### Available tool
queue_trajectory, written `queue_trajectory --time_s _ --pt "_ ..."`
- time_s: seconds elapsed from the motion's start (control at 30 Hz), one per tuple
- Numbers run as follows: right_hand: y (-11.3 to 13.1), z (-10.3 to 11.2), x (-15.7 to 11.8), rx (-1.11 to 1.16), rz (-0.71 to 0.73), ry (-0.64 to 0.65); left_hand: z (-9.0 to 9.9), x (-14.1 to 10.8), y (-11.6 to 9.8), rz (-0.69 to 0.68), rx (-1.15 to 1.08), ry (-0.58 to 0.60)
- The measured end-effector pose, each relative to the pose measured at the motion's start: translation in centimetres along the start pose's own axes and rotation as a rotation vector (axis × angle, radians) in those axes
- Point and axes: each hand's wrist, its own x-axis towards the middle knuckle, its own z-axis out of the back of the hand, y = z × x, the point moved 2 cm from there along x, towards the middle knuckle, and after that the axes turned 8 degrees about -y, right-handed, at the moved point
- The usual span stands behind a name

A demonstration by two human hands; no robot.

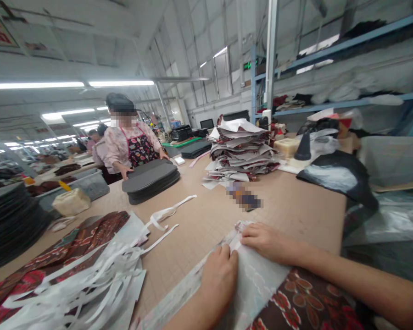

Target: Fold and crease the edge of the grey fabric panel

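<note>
A piece of floral fabric (258, 270) lies on the table at the front, its whitish backing mostly up, with brown and red flowers showing at the lower right. Along its far edge, my right hand (270, 242) grips the cloth with fingers bent together. My left hand (220, 271) is closed on the same edge, a little nearer and to the left, its fingertips curled under. The fingertips of both hands are partly hidden. To the left lies a heap of white strips (99, 275) over more brown-and-red floral fabric (86, 238).
Across the brown table (306, 206), a co-worker (137, 142) holds a stack of dark oval pads (151, 178). A tall pile of cut pieces (241, 151) stands at the back. More dark pads (13, 224) rise at far left; blue shelves (344, 103) line the right.
</note>
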Motion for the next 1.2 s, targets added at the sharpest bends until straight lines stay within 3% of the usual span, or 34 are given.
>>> queue_trajectory --time_s 0.1,0.27,0.53,0.83,1.0,1.1,1.2 --pt "-1.6 0.2 0.0 -0.013 -0.127 -0.002 -0.4 1.0 0.0 0.017 -0.054 -0.011" --pt "-3.2 1.2 0.7 0.036 -0.356 0.099 0.1 2.5 0.8 0.042 -0.160 -0.028" --pt "-2.7 0.9 -0.4 -0.004 -0.361 0.061 -0.6 4.0 1.2 0.183 -0.321 -0.111" --pt "-2.9 1.5 0.4 0.034 -0.409 0.175 -1.0 3.6 1.4 0.207 -0.419 -0.143" --pt "-1.7 2.8 0.1 -0.049 -0.389 0.135 -1.0 3.4 1.7 0.194 -0.457 -0.185" --pt "-1.4 3.6 0.3 0.047 -0.461 0.139 -0.8 3.5 1.5 0.173 -0.470 -0.229" --pt "-1.6 3.3 1.2 0.281 -0.559 0.147 -0.8 3.7 1.4 0.166 -0.454 -0.217"
